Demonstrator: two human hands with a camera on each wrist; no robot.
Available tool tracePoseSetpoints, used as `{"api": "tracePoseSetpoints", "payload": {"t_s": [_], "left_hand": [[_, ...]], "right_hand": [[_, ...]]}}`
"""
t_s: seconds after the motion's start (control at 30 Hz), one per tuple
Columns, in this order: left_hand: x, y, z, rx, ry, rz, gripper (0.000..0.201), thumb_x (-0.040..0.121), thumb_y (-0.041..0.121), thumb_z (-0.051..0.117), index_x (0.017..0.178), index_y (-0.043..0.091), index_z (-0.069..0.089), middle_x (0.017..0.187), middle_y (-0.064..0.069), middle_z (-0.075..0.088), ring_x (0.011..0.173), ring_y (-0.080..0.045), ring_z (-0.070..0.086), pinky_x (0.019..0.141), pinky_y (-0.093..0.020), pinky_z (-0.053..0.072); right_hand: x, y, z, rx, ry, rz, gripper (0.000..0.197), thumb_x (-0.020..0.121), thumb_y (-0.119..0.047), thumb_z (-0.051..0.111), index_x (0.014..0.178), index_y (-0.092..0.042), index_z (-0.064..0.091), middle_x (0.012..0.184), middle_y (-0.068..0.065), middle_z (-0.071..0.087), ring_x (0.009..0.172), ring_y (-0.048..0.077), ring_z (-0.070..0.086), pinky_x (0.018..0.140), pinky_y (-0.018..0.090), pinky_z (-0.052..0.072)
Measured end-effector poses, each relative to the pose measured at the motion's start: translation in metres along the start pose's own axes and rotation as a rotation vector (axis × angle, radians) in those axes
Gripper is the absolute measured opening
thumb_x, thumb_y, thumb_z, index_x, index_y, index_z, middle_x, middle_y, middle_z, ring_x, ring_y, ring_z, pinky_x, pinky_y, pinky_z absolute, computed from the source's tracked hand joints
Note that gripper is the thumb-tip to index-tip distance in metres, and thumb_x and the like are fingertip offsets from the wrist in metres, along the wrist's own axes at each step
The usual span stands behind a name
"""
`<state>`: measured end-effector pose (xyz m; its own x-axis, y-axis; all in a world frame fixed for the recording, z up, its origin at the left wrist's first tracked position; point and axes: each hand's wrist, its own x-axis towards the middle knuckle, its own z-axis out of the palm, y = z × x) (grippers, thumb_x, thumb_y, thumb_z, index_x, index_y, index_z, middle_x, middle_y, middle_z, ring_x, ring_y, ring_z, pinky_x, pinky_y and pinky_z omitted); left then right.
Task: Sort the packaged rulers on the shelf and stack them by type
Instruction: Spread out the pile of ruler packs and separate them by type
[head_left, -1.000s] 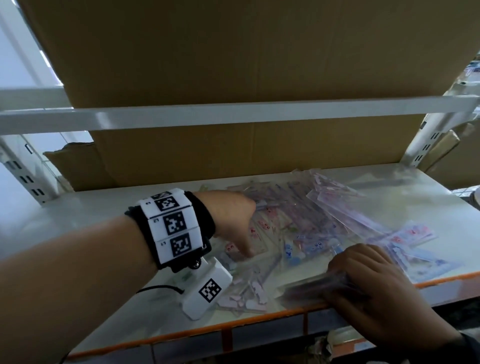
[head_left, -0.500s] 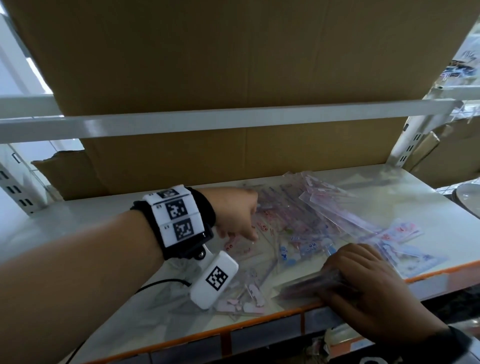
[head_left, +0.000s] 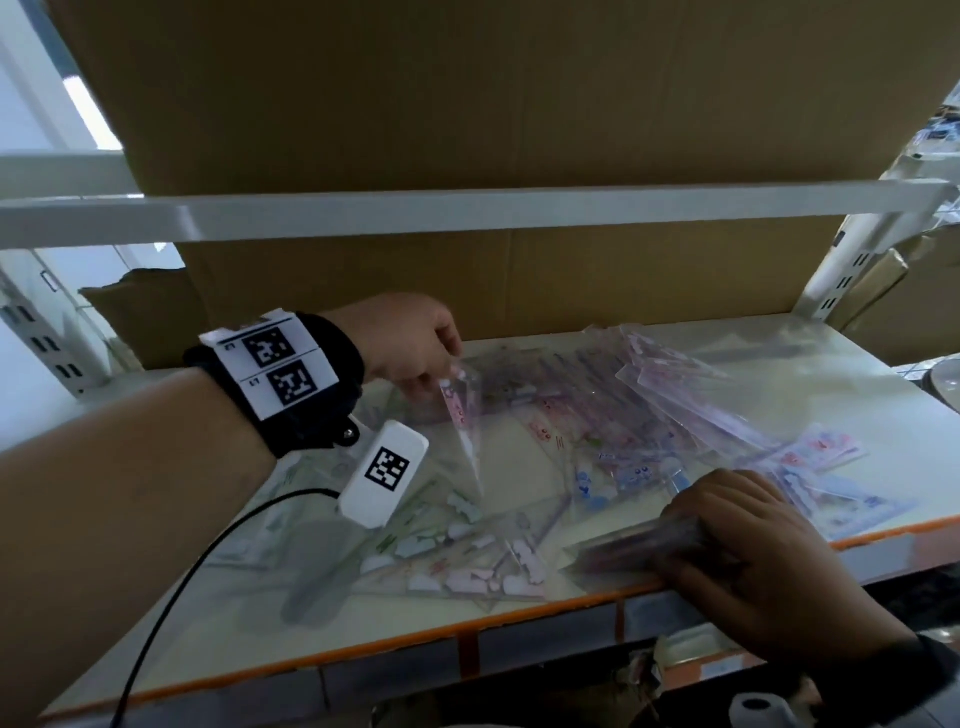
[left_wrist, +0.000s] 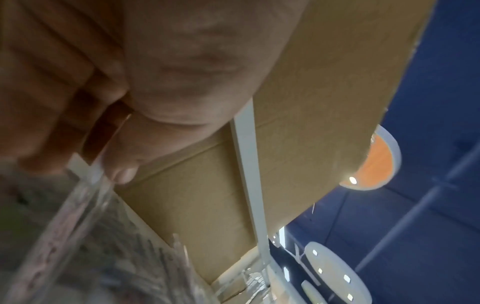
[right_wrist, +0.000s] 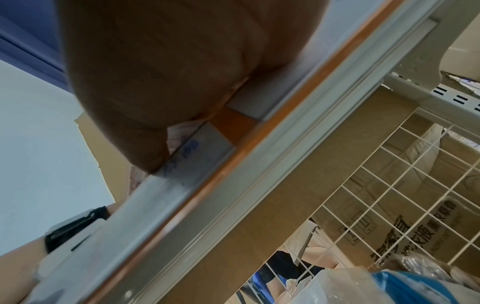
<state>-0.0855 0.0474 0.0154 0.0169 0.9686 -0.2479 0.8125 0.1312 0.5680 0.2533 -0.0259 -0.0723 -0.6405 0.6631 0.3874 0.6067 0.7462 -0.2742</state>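
Clear packets of pink, blue and green rulers lie scattered over the white shelf (head_left: 810, 395). My left hand (head_left: 415, 353) pinches the top end of one pink packaged ruler (head_left: 462, 431), which hangs down above the pile; in the left wrist view thumb and fingers (left_wrist: 122, 172) clamp the same packet (left_wrist: 64, 216). My right hand (head_left: 748, 551) grips a stack of packaged rulers (head_left: 634, 545) at the shelf's front edge. A loose pile of packets (head_left: 597, 410) fills the middle of the shelf. The right wrist view shows only my palm (right_wrist: 155, 82) against the shelf edge (right_wrist: 207, 185).
A large cardboard sheet (head_left: 519, 104) stands behind the shelf, and a white crossbar (head_left: 467, 213) runs above it. Slotted uprights (head_left: 852, 275) stand at both ends. The shelf's front edge (head_left: 415, 639) is orange. Below are a wire rack and boxes (right_wrist: 389, 216).
My left hand has risen from the pile with one pink packet pinched in it. The right hand has stayed on its stack at the front edge.
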Motion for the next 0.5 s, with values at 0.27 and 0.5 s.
{"api": "tracePoseSetpoints", "payload": {"t_s": [0.27, 0.5], "left_hand": [[-0.056, -0.02, -0.024, 0.407, 0.103, 0.072, 0.027, 0.083, 0.049, 0.07, 0.103, 0.03, 0.066, 0.096, 0.011, 0.066, 0.081, -0.005, 0.06, 0.067, -0.027, 0.05], [-0.109, -0.026, 0.029, 0.621, -0.202, 0.225, 0.048, 0.082, 0.061, 0.064, 0.121, 0.035, 0.054, 0.102, 0.014, 0.058, 0.085, -0.007, 0.054, 0.074, -0.03, 0.05]], "right_hand": [[-0.001, 0.003, 0.002, 0.013, -0.009, -0.002, 0.024, 0.086, -0.046, 0.057, 0.087, -0.023, 0.065, 0.088, -0.014, 0.059, 0.082, 0.016, 0.058, 0.072, 0.039, 0.045], [-0.003, 0.013, 0.009, -0.006, 0.0, -0.009, 0.035, 0.09, -0.055, 0.048, 0.093, -0.024, 0.064, 0.091, -0.014, 0.057, 0.081, 0.021, 0.058, 0.072, 0.041, 0.043]]}}
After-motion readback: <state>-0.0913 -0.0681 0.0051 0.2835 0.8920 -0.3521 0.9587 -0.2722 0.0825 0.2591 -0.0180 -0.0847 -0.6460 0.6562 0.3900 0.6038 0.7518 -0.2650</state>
